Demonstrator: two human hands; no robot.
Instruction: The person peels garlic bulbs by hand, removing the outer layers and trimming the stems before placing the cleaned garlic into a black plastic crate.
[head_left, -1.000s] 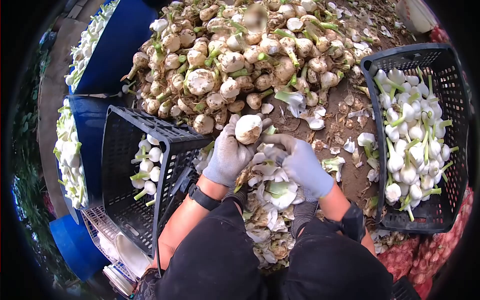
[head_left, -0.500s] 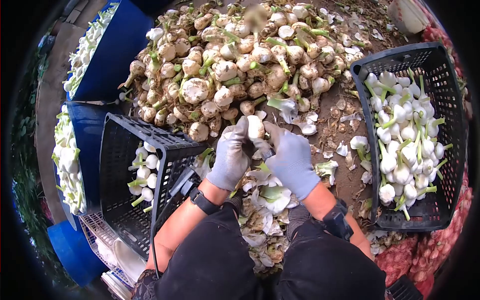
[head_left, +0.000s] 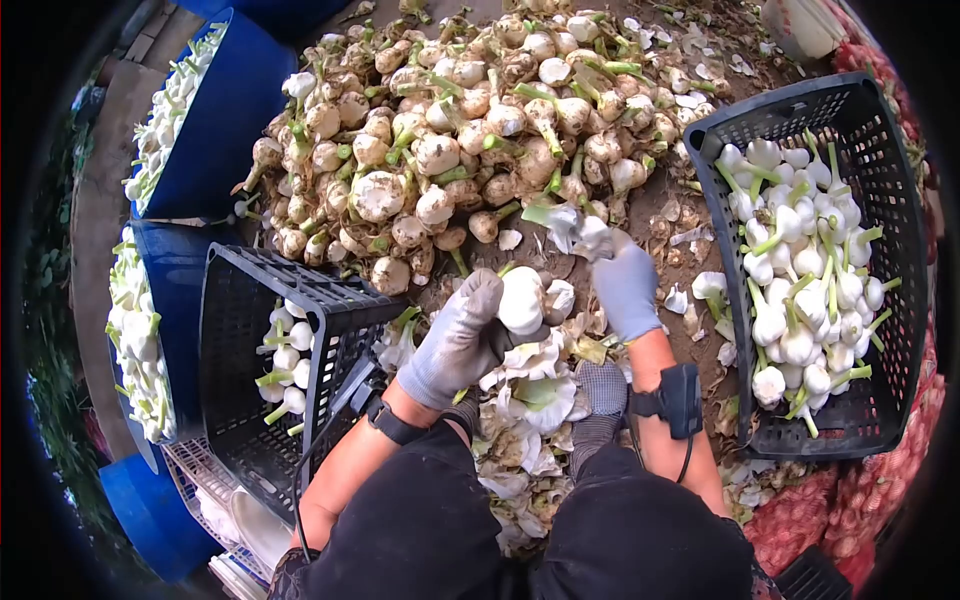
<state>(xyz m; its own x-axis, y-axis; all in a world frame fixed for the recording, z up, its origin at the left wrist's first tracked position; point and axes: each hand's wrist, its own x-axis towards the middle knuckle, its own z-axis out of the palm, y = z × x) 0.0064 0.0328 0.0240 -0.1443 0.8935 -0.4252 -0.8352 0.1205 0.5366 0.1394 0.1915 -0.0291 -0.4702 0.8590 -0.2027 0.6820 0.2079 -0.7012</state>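
Observation:
My left hand [head_left: 462,335], in a pale, soiled glove, is closed around a white garlic bulb [head_left: 521,300], held above the ground between my knees. My gloved right hand [head_left: 626,285] is apart from the bulb, reaching forward to its right. Its fingers are bent together near a strip of peeled garlic skin [head_left: 552,219]; whether a scrap of skin is in them is too blurred to make out. Ahead of both hands lies a heap of dirty, untrimmed garlic [head_left: 435,155]. Loose peelings [head_left: 540,395] cover the ground below the bulb.
On the right stands a black crate [head_left: 880,300] with clean garlic inside. A tilted black crate [head_left: 250,370] at my left holds several bulbs. Blue tubs [head_left: 215,115] of white garlic are farther left. Red mesh sacks [head_left: 860,510] lie at the lower right.
My hands have parted: the right has moved forward and right, off the bulb. The left has come slightly lower with the garlic, which now shows whiter and more fully.

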